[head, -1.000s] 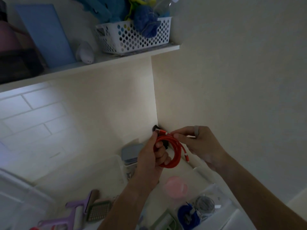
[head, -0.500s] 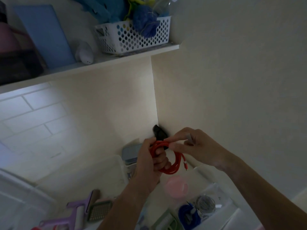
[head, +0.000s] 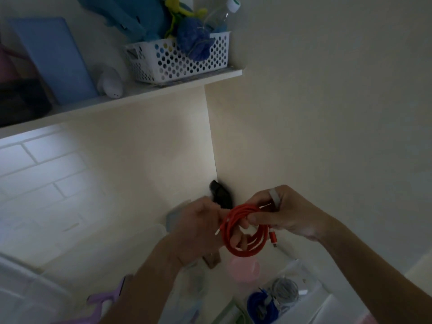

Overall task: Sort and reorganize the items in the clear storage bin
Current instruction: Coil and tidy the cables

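The fingers of the left hand (head: pixel 198 226) curl through the loops of a coiled red charging cable (head: pixel 243 232), gripping the bundle from the left, while the thumb and fingers of the right hand (head: pixel 284 212) pinch the top of the same coil from the right; a pale band (head: pixel 274 195) sits on one right finger. The coil hangs in the air between the two hands, its red metal plug (head: pixel 273 237) dangling at the right side and a white tip (head: pixel 217 232) poking out at the left. Just behind the left hand a dark rounded object (head: pixel 221 192) sits in the corner where the two cream walls meet. Below the hands, at the bottom right, a clear plastic storage bin (head: pixel 311 272) holds a coiled blue cable (head: pixel 261 305) and a coiled grey cable (head: pixel 285 288) side by side. A pink round lid (head: pixel 243 268) lies just left of that bin, and a lilac plastic tool (head: pixel 102 298) lies towards the bottom left. High above, a white shelf (head: pixel 149 90) carries a white perforated basket (head: pixel 177 59), stuffed with blue soft things, near its right end, with a blue flat board (head: pixel 53 59) leaning further left.
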The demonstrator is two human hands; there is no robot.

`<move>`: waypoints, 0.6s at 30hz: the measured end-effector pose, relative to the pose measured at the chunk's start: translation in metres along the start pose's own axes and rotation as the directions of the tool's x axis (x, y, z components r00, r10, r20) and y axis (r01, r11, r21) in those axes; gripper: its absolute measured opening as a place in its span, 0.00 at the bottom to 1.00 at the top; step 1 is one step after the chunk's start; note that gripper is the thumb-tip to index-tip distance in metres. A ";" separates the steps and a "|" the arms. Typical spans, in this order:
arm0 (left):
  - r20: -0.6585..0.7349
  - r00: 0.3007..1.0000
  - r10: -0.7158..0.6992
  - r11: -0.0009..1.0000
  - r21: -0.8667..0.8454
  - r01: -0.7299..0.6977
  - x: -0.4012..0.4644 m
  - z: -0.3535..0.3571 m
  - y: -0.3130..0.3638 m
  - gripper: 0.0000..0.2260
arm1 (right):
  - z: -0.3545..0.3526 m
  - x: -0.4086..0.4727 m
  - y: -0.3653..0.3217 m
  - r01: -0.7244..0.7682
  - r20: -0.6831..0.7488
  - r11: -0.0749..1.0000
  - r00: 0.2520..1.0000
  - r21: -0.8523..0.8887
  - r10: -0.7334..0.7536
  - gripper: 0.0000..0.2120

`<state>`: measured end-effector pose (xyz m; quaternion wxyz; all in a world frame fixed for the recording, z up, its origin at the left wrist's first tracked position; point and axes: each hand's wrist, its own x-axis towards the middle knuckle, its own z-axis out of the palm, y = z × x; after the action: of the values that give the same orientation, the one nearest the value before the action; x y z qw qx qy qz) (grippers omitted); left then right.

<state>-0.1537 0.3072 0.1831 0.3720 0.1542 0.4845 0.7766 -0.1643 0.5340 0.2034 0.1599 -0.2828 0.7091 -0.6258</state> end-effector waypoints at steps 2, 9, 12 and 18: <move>-0.053 0.994 -0.099 0.976 0.187 0.107 0.000 0.002 0.009 0.28 | -0.004 0.002 -0.007 0.014 0.066 0.993 0.998 -0.114 -0.007 0.06; -0.231 0.962 0.144 0.933 0.356 -0.055 0.001 0.024 -0.004 0.19 | -0.008 0.004 -0.008 -0.006 0.040 0.997 0.999 -0.072 0.009 0.07; -0.289 0.931 0.222 0.974 0.025 -0.224 0.012 0.026 -0.024 0.18 | 0.003 0.005 -0.003 -0.007 -0.142 0.995 0.990 -0.096 -0.007 0.08; -0.617 0.722 0.313 0.949 0.237 -0.210 0.026 0.023 -0.039 0.22 | 0.020 -0.008 0.001 -0.037 -0.408 0.908 0.885 0.417 0.223 0.15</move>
<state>-0.1409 0.3509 0.1570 0.0556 -0.0287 0.6129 0.7876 -0.1467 0.5234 0.1983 0.0893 -0.0437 0.6020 -0.7923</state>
